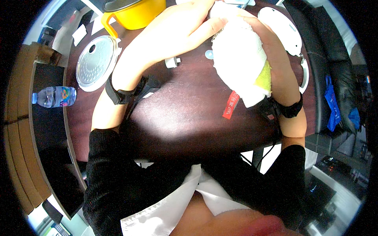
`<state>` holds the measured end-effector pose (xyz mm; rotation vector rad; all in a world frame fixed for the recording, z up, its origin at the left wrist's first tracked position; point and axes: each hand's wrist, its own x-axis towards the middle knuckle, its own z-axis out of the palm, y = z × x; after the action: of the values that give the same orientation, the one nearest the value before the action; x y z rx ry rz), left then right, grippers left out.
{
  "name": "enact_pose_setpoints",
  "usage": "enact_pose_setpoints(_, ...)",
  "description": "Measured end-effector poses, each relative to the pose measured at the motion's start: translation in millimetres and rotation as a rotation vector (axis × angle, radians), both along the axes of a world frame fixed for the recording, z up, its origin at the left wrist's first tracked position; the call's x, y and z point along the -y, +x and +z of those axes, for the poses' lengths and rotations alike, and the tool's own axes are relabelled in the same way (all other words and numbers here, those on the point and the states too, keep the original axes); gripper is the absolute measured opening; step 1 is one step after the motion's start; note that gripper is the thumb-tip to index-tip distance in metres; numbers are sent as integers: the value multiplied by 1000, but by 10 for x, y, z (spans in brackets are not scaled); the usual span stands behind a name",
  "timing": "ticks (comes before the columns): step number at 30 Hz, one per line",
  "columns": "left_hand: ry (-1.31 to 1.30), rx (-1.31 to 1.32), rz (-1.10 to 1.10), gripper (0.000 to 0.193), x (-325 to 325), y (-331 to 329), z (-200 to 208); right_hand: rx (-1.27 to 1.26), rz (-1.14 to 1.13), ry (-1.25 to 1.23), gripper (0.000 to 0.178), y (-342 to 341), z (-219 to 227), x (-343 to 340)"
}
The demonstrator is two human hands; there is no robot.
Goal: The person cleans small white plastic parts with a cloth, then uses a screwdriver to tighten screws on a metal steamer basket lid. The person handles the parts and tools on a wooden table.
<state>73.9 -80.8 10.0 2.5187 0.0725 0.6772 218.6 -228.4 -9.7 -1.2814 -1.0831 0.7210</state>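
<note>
A bunched white towel [238, 51] with a yellow-green patch on its right side is held up above the far right part of the dark red-brown table [177, 114]. A red tag [231, 104] hangs from its lower end. My left hand [187, 25] reaches across from the left, its thumb pressed on the towel's upper end; its other fingertips are mostly cut off by the upper edge. My right hand [271, 47] wraps the towel from the right, with its fingers partly hidden behind the cloth. Dark bands circle both wrists.
At the far left stand a yellow pot [136, 15] with a handle and a round translucent lid [97, 63]. A small white piece [171, 62] and a clear suction cup [209, 54] lie mid-table. At right is a white device [280, 31]. Left of the table, a water bottle [55, 97].
</note>
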Motion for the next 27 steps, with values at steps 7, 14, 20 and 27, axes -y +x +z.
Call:
enact_pose_setpoints(7,-76,-7,-73,36,-71,22,-22,282,80,91,36,99,6,-28)
enact_pose_setpoints(14,-58,54,-160,32,-116,47,-92,416,71,164,34,-35,93,-34)
enact_pose_setpoints(20,-47,104,-95,30,-90,-66,-48,-272,178,-102,41,-207,267,-39)
enact_pose_setpoints(27,-569,-21,-398,34,-227,-20,-33,-60,145,-98,44,215,-37,14)
